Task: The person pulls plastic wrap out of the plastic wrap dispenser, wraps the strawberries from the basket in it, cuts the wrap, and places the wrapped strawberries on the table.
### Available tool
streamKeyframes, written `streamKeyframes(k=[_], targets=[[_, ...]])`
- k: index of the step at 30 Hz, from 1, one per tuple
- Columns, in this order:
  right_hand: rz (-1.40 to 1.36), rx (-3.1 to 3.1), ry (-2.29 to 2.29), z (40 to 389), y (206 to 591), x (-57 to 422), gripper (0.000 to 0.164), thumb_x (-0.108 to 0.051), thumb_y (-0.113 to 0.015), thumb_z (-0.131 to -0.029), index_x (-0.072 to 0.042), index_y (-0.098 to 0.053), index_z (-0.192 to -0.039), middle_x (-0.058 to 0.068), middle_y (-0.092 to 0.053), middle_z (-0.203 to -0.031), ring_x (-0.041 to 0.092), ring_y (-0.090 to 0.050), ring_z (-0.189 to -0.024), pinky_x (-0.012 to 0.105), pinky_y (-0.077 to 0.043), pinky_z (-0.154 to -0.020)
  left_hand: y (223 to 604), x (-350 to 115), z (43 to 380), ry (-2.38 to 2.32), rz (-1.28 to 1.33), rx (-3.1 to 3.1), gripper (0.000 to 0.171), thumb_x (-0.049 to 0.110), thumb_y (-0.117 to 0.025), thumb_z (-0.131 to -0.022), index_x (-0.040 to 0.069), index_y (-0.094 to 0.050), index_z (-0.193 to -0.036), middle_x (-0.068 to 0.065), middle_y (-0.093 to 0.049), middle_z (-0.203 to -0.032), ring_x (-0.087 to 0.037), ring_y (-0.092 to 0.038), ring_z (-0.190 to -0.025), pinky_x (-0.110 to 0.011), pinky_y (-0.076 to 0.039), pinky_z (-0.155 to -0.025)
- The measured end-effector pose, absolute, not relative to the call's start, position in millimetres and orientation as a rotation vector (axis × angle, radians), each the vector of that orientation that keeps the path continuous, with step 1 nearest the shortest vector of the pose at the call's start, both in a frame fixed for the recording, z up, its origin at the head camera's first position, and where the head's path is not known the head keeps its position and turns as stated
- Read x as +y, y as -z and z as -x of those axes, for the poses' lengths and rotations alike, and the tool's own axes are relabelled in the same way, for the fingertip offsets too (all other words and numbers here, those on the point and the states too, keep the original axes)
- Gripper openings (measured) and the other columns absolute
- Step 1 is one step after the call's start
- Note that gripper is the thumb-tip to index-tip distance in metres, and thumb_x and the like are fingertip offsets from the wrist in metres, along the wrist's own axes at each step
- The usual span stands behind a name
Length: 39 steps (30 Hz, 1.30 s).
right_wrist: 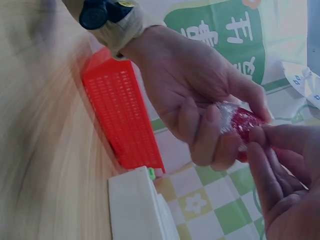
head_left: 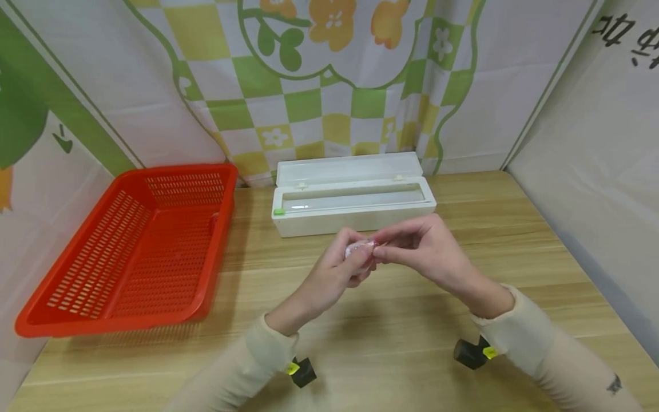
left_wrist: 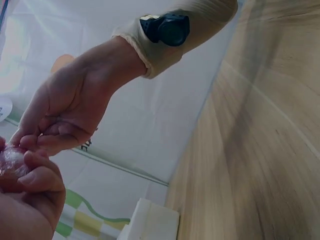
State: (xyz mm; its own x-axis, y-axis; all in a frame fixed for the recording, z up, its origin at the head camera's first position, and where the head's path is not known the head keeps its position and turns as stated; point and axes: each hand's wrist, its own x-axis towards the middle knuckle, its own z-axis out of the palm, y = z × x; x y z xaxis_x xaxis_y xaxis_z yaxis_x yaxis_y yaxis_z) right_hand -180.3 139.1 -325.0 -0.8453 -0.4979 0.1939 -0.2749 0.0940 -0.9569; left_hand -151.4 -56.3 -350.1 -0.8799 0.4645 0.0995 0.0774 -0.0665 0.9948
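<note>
A small red thing wrapped in clear, shiny plastic film (right_wrist: 240, 122) is held between both hands above the table. My left hand (head_left: 334, 263) grips it from the left, its fingers curled round it. From the other side my right hand (head_left: 432, 249) pinches the film at the end of the bundle between thumb and forefinger. Wrinkled film (left_wrist: 12, 159) shows between the fingers in the left wrist view. What is inside, beyond its red colour, I cannot tell. Just behind the hands is a white cling film dispenser (head_left: 355, 220) with its lid raised and a green slide cutter (head_left: 279, 212).
At the left of the wooden table (head_left: 412, 355) stands a red plastic basket (head_left: 216, 269) with slotted walls. A small red thing (head_left: 213, 222) lies inside against its right wall. A checked, flowered curtain (head_left: 304, 106) hangs behind the table.
</note>
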Motion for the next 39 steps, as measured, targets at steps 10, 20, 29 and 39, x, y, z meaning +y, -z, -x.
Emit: streamKeyframes(k=[10,20,29,39], targets=[[0.709,2.091,1.92,178,322,136,0.015,-0.009,-0.07,-0.084,0.002,-0.069,-0.094,0.003,-0.073,-0.084,0.021,-0.068,-0.072,0.04,-0.059,-0.069,348,-58,150,-2.001,-0.58,1.881,0.031,0.029,-0.043,-0.101,0.003,-0.038,-0.119,-0.008,-0.051,-0.097,-0.015,-0.048,-0.076,-0.022,-0.04,-0.062],[0.828,2.132,1.868,174,316,137,0.018,-0.007,-0.07,-0.084,0.004,-0.067,-0.098,0.005,-0.071,-0.09,0.024,-0.068,-0.078,0.04,-0.058,-0.069,343,-58,148,-2.05,-0.555,1.764,0.025,0.026,-0.039,-0.1,0.006,-0.039,-0.115,-0.003,-0.055,-0.091,-0.012,-0.044,-0.069,-0.02,-0.035,-0.057],[1.024,2.231,1.808,174,316,138,0.02,-0.005,-0.068,-0.085,0.0,-0.07,-0.104,0.012,-0.067,-0.104,0.022,-0.067,-0.083,0.038,-0.059,-0.065,343,-59,149,-2.074,-0.546,1.64,0.029,0.032,-0.026,-0.103,0.009,-0.037,-0.117,-0.006,-0.053,-0.097,-0.011,-0.044,-0.07,-0.019,-0.034,-0.057],[1.11,2.262,1.763,170,312,140,0.02,-0.004,-0.067,-0.085,-0.002,-0.071,-0.105,0.009,-0.069,-0.104,0.02,-0.066,-0.083,0.036,-0.059,-0.065,342,-62,149,-2.039,-0.61,1.585,0.033,0.026,-0.027,-0.1,0.006,-0.034,-0.125,-0.004,-0.052,-0.101,-0.014,-0.044,-0.074,-0.021,-0.035,-0.061]])
